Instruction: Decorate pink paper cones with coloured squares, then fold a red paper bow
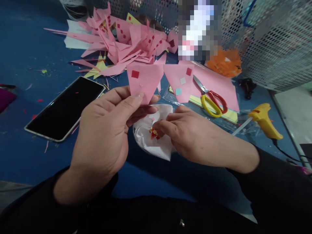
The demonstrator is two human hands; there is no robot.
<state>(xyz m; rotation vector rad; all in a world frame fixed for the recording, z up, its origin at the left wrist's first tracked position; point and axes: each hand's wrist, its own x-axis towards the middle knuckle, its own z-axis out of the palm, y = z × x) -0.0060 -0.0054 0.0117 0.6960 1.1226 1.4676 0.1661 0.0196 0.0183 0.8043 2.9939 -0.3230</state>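
Observation:
My left hand (107, 126) pinches a pink paper piece (146, 79) between thumb and fingers; a dark red square is stuck near its upper left corner. Beside it, a second pink paper piece (179, 81) bears red, white and light blue squares; what supports it I cannot make out. Below, white paper (156, 148) lines a shallow round container whose edge shows at the left. Small red and yellow paper bits (154, 133) lie in a heap on this paper. My right hand (187, 133) reaches into the heap with bent fingers pressed together; anything between the fingertips is hidden.
Behind lies a pile of pink paper cutouts (131, 42). Scissors (212, 102) rest on pink and yellow sheets at the right, near a yellow glue gun (265, 120) and crumpled orange paper (225, 63). A phone (65, 109) lies left. A perforated metal basket (273, 42) stands behind.

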